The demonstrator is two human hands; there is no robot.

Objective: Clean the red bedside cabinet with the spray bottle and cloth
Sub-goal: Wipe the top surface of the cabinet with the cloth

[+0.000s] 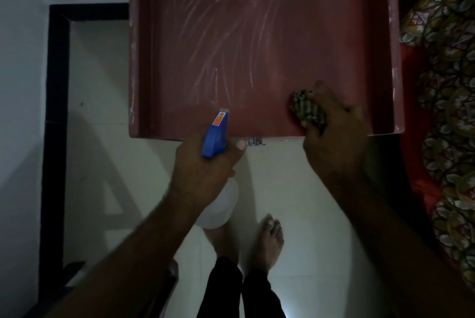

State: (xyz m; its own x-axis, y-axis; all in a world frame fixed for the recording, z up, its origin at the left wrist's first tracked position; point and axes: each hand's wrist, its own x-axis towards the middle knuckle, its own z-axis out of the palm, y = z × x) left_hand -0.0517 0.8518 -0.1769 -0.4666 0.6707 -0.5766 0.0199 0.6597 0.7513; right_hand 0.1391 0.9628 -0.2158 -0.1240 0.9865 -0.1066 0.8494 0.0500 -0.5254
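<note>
Far left on my feed there is a pale wall and a black door frame (57,86), with light floor tiles (295,189) running under everything.

The red bedside cabinet (257,34) fills the upper middle of the view. I am looking straight down on its top, which has a raised rim on the left, far and right sides. Pale streaks fan across the left and centre of it.

My left hand (203,171) hangs just off the front edge, fingers wrapped round the neck of the spray bottle (215,135). The clear body hangs below the hand over the floor. The blue head just crosses the front edge, and the nozzle points away from me over the streaked part. The bottle's long axis runs near-to-far, so I judge a squeeze would land the mist on the left-centre of the top.

A small metal fitting (254,140) sits on the front edge between the hands.

My right hand (334,132) is clenched on the bunched cloth (307,109), pressing it onto the top at the front right, near the right rim. The streaks lie ahead and to the left of that hand, so the next wipe should sweep that way.

At the far right, a patterned bedspread (449,86) sits just beside the cabinet.
</note>
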